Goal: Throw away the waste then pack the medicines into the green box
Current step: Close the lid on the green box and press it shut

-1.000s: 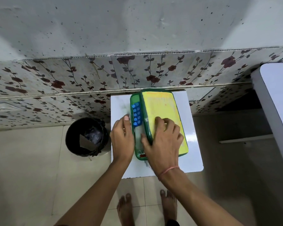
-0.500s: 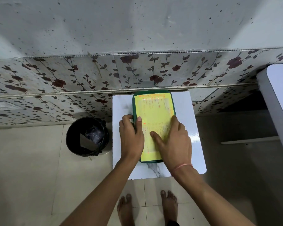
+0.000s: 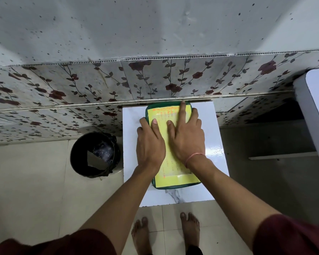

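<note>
The green box (image 3: 175, 178) lies flat on a small white table (image 3: 215, 153), its lid down and a yellow printed label facing up. My left hand (image 3: 149, 144) lies palm down on the lid's left side, fingers over the left edge. My right hand (image 3: 187, 137) presses flat on the lid beside it, the index finger stretched to the far edge. No medicines show; the lid hides the inside. A black waste bin (image 3: 95, 154) stands on the floor left of the table, with a brown card piece and dark liner inside.
The table's far edge touches a wall with flowered tiles (image 3: 173, 83). A pale table or counter (image 3: 315, 111) juts in at the right. My bare feet (image 3: 166, 234) stand on the beige floor tiles before the table.
The lid, half raised over blue blister packs a second ago, has come down flat. Both hands have slid forward along the lid toward the wall.
</note>
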